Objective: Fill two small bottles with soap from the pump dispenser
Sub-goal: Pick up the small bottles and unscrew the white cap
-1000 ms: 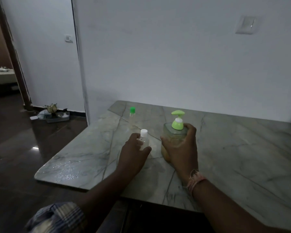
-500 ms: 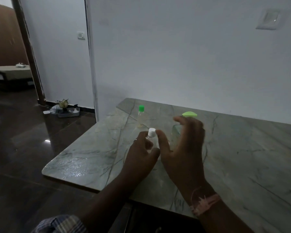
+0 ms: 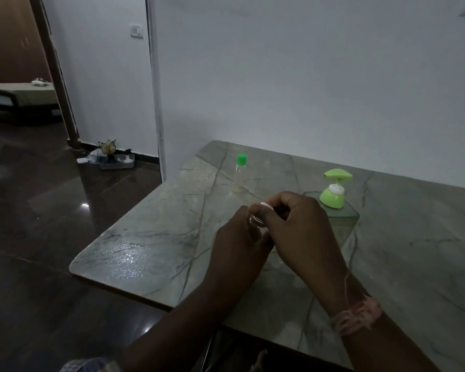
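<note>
head view: hands (image 3: 269, 232) pinch clear bottle (image 3: 256, 220), round white cap (image 3: 266, 205).

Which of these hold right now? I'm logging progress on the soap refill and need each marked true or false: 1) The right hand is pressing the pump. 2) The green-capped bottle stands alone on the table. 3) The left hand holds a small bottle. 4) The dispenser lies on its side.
1) False: the right hand pinches the white cap of the small bottle; the pump dispenser is untouched.
2) True: the green-capped bottle stands upright on the table, apart from both hands.
3) True: the left hand grips the small bottle.
4) False: the dispenser stands upright.
</note>
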A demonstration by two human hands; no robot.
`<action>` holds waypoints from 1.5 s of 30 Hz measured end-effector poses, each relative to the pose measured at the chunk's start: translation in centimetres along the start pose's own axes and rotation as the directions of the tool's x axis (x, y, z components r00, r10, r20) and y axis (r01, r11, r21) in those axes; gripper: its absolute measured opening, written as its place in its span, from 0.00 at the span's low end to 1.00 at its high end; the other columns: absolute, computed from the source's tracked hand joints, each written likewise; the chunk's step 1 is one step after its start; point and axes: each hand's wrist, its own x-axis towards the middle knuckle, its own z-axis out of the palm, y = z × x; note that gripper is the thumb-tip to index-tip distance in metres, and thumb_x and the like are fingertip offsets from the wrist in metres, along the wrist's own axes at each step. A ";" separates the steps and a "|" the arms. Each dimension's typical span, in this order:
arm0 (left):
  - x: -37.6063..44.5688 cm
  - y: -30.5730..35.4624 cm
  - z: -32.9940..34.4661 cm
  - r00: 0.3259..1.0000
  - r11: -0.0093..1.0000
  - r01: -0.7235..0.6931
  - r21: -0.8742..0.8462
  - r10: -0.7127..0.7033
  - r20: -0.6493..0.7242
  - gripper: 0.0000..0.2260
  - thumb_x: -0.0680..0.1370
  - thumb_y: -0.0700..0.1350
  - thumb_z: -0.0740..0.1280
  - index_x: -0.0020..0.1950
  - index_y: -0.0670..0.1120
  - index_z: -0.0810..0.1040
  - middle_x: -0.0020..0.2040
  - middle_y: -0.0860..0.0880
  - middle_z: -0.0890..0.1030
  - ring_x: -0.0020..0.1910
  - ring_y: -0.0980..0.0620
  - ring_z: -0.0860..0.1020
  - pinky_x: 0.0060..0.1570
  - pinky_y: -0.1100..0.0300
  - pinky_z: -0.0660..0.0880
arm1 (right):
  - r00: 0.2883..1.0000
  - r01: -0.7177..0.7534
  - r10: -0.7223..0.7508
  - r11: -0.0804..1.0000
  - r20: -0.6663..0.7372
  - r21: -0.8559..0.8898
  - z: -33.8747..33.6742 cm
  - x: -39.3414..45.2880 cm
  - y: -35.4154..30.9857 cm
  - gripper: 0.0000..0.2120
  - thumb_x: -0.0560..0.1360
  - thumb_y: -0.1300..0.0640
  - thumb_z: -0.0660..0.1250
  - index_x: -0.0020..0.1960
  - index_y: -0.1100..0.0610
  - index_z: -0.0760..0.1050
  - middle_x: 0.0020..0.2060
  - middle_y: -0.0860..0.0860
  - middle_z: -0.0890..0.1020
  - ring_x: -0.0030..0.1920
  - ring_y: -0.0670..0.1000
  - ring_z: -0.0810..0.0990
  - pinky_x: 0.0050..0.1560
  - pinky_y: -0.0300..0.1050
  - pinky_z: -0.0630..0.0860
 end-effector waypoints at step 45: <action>0.2 -0.3 0.0 0.979 0.972 0.196 0.129 -0.185 -0.089 0.18 0.74 0.51 0.73 0.62 0.53 0.74 0.57 0.54 0.76 0.56 0.55 0.73 0.54 0.62 0.71 | 0.901 0.186 -0.098 0.967 0.423 -0.172 -0.4 4.8 -2.3 0.06 0.73 0.56 0.72 0.49 0.47 0.82 0.46 0.45 0.81 0.43 0.42 0.78 0.37 0.34 0.68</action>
